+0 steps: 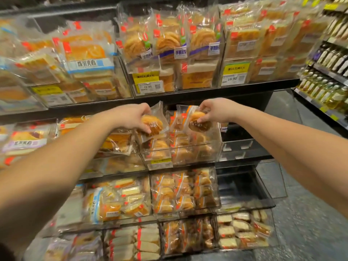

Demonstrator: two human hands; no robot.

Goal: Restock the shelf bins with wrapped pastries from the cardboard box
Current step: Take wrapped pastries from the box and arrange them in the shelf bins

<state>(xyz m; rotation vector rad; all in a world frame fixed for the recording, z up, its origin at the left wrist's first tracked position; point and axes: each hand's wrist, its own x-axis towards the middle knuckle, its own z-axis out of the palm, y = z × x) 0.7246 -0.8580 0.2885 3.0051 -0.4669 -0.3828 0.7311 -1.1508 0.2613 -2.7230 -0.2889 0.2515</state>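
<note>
Both arms reach out over the second shelf from the top, each hand carrying one wrapped pastry. The left hand (134, 117) curls its fingers and thumb round a clear-wrapped round swirl pastry (153, 124), held tilted with its flat face toward the camera. The right hand (216, 111) pinches a darker round pastry (199, 122) from above, in a wrapper with an orange stripe. Both packets hang directly over the clear acrylic bin (160, 157) in the middle of that shelf, which already holds several like packets stacked in rows behind its front wall and yellow price tag.

The bin lies straight below and slightly nearer than both grips, so the coming move is probably a short drop downward. The left hand's packet sits over the bin's left row, the right hand's over the right row, neither arm needing to cross. The cardboard box is not in view. To the right, a neighbouring bin (237, 147) looks bare.
</note>
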